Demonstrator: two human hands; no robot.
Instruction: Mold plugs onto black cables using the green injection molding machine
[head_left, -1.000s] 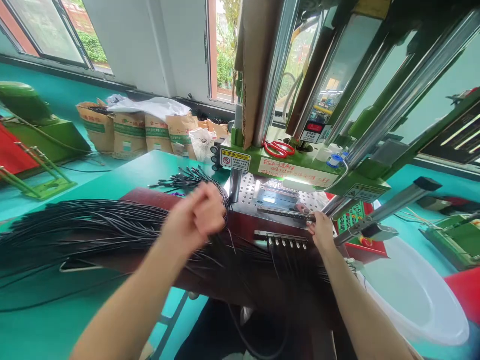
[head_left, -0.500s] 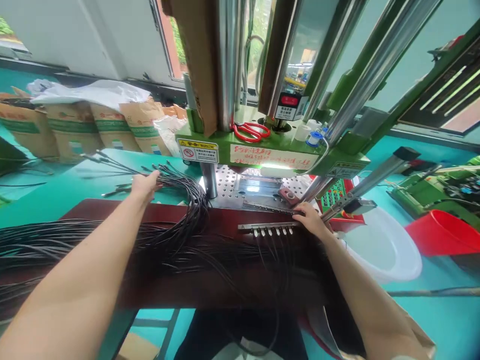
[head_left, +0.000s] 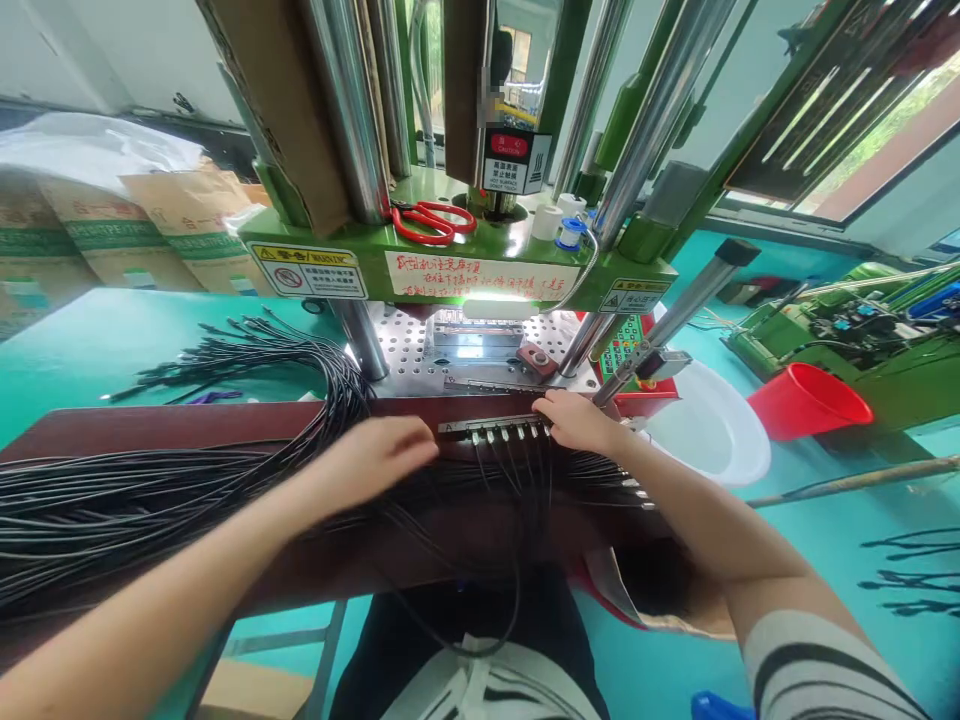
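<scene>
A slim metal bar [head_left: 487, 425] marked "A" lies on the dark red board [head_left: 180, 424], with several silver cable plugs [head_left: 505, 434] in a row along its front. Black cables run from those plugs toward me. At the bar's right end, my right hand [head_left: 576, 420] has its fingers closed on it. My left hand [head_left: 394, 448] is beside the bar's left end, fingers curled and smeared by motion; whether it touches the bar is unclear. Behind the bar lies a second thin metal strip [head_left: 502, 387]. A thick bundle of black cables [head_left: 330, 375] bends over the board at left.
A green press [head_left: 360, 240] stands in front of me, with red-handled scissors [head_left: 433, 222] on its ledge and a perforated metal plate [head_left: 409, 345] below. To the right are a white basin [head_left: 720, 430] and a red bucket [head_left: 810, 400]. Paper sacks [head_left: 97, 230] stand at left.
My left hand has left the cable bundle and moved right to the bar's left end. My right hand has come down from the rear strip to the front bar. The view has shifted right.
</scene>
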